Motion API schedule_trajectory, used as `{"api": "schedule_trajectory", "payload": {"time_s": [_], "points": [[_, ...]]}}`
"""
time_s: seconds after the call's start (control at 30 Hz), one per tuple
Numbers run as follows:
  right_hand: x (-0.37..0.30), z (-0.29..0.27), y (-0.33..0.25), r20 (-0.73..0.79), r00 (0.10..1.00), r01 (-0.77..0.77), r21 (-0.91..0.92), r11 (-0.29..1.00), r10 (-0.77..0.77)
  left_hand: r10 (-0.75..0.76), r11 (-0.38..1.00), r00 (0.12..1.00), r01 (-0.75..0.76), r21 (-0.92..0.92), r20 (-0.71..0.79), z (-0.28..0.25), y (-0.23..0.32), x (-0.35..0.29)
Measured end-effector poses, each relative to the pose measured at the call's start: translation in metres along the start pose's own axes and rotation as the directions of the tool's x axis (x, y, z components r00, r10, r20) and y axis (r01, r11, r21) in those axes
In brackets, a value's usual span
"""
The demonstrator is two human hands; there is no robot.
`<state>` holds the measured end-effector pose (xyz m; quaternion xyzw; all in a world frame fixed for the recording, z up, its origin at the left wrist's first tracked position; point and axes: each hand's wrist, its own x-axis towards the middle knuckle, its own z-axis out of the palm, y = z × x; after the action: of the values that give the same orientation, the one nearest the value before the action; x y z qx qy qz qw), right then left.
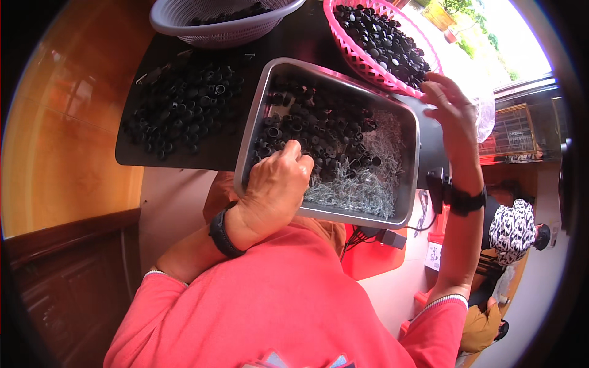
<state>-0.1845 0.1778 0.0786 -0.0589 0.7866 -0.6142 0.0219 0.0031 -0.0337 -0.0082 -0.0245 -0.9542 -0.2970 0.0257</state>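
Observation:
A rectangular steel tray (412, 165) lies in front of me. Small black round caps (319, 122) cover its left and upper part, and a heap of silvery screws (356, 189) fills the lower right. Over the tray's left side is my left hand (279, 181), its fingers curled closed among the caps; whatever they hold is hidden. My right hand (453, 105) is raised beyond the tray's right edge, fingers apart, close to the rim of a pink plastic basket (350, 52). That basket holds black caps and a few pale ones (383, 43).
Loose black caps (190, 104) are spread on the dark table (138, 153) left of the tray. A pale lilac colander (227, 35) with dark pieces stands behind them. Cables with a black adapter (392, 239) hang below the tray. Two people (515, 230) sit at the far right.

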Motion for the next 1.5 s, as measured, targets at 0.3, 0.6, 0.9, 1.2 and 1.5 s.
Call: {"api": "schedule_trajectory", "payload": {"time_s": [0.3, 0.6, 0.9, 1.2, 1.5], "points": [[-0.037, 0.077, 0.03, 0.8, 0.58, 0.711, -0.406, 0.574, -0.152, 0.09, 0.996, 0.994, -0.09, 0.002, -0.069, 0.005, -0.003, 0.003], [-0.038, 0.089, 0.023, 0.771, 0.635, 0.665, -0.581, 0.47, 0.054, 0.112, 0.993, 0.991, -0.115, -0.032, -0.075, 0.004, -0.004, 0.002], [-0.087, 0.045, 0.014, 0.544, 0.835, 0.491, -0.676, 0.55, -0.077, -0.067, 0.935, 0.982, 0.001, -0.356, -0.175, -0.003, -0.008, 0.009], [-0.127, 0.042, 0.043, 0.584, 0.809, 0.461, -0.704, 0.541, 0.071, -0.215, 0.449, 0.966, 0.227, -0.864, 0.143, -0.015, -0.016, 0.011], [-0.137, 0.047, 0.054, 0.411, 0.909, 0.333, -0.625, 0.706, -0.064, -0.126, 0.645, 0.989, 0.139, -0.752, 0.075, -0.012, -0.008, 0.006]]}}
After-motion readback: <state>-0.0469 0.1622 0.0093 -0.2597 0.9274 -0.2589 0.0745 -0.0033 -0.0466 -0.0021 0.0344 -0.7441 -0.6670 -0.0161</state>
